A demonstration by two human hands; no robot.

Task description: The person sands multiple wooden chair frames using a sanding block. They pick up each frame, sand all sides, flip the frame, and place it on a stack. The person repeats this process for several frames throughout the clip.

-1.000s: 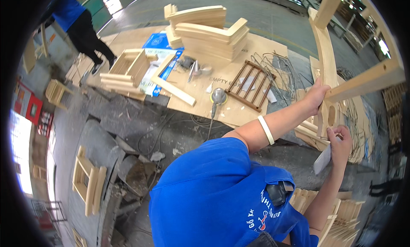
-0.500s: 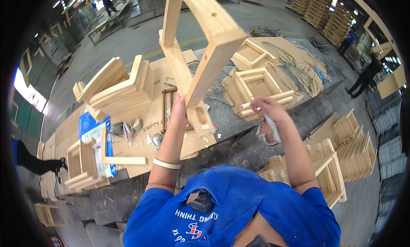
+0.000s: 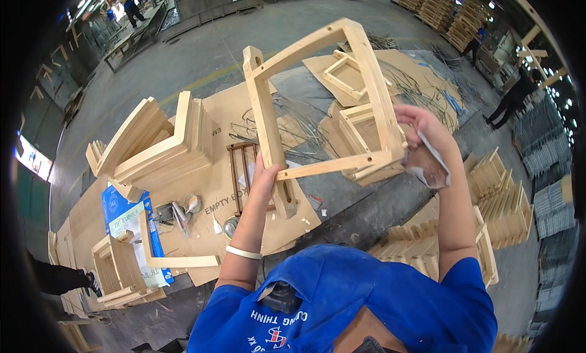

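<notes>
A pale wooden frame [image 3: 372, 90] with four-sided, slightly bowed rails is held up above the bench. My left hand [image 3: 267, 177] is closed round its thicker left rail, which has a slot near the lower end. Beside the frame's right corner is my right hand [image 3: 424, 130], fingers bent over a creased, pale-backed sheet of sandpaper [image 3: 432, 167] with a brownish face. Whether the fingertips of that hand touch the wood is hard to tell. Under the frame, another wooden frame [image 3: 357, 118] lies on cardboard and is partly hidden.
On the cardboard-covered bench [image 3: 189, 231], stacked angled wooden parts [image 3: 165, 145] stand at left, near a blue carton sheet [image 3: 116, 200] and a small cup [image 3: 193, 203]. Tangled cords [image 3: 305, 127] lie behind. Several wooden frames [image 3: 500, 206] stand at right. People [image 3: 519, 102] are farther off.
The wooden frame has been lowered and turned so its opening faces me. My right hand, with the sandpaper, has moved up and right to the frame's right corner.
</notes>
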